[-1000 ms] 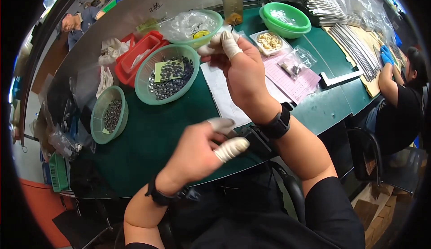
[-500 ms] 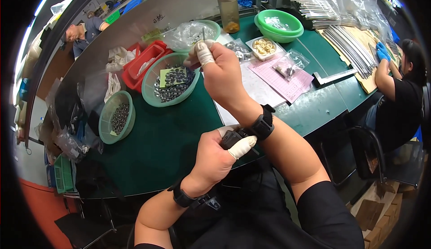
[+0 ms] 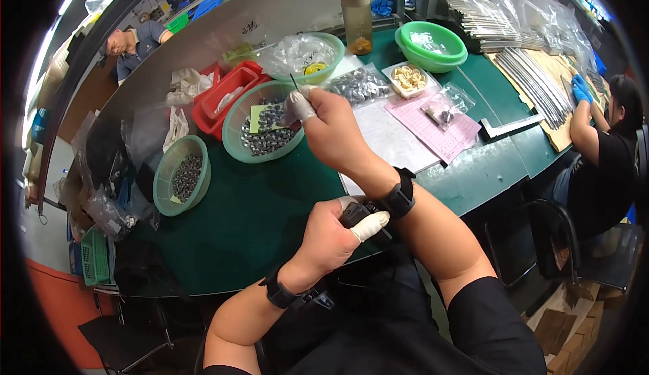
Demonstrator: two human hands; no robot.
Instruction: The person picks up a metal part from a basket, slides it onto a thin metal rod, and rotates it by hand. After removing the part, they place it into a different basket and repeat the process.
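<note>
Right hand (image 3: pixel 331 128) is extended over the green table (image 3: pixel 236 226), reaching toward 12 o'clock; its finger-cotted thumb and forefinger are pinched narrow on a thin dark needle-like tool (image 3: pixel 295 83) that sticks up from the fingertips, and a small clear plastic bag (image 3: pixel 292 110) seems to be caught in the same pinch. The pinch sits over the right rim of a large green bowl (image 3: pixel 265 132) holding small dark round parts and a yellow-green slip of paper. Left hand (image 3: pixel 334 236) is drawn in close to the body at 6 o'clock from the right hand, closed around a small black object (image 3: pixel 358 214); what that object is cannot be told. The white-cotted thumb (image 3: pixel 368 226) lies across it, just beside the black wrist strap (image 3: pixel 400 196) on the right forearm. At 9 o'clock from the large bowl, a smaller green bowl (image 3: pixel 181 176) with dark parts. At 11 o'clock, a red tray (image 3: pixel 226 91). At 12 o'clock, another green bowl (image 3: pixel 307 56) filled with clear bags. At 1 o'clock from the right hand, a white tray of pale ring-shaped parts (image 3: pixel 407 78), a tan-capped jar (image 3: pixel 356 17) and a further green bowl (image 3: pixel 431 44). At 3 o'clock, a pink sheet (image 3: pixel 433 125) with a small bag on it. A co-worker in blue gloves (image 3: pixel 580 88) works at the far right edge of the table.
</note>
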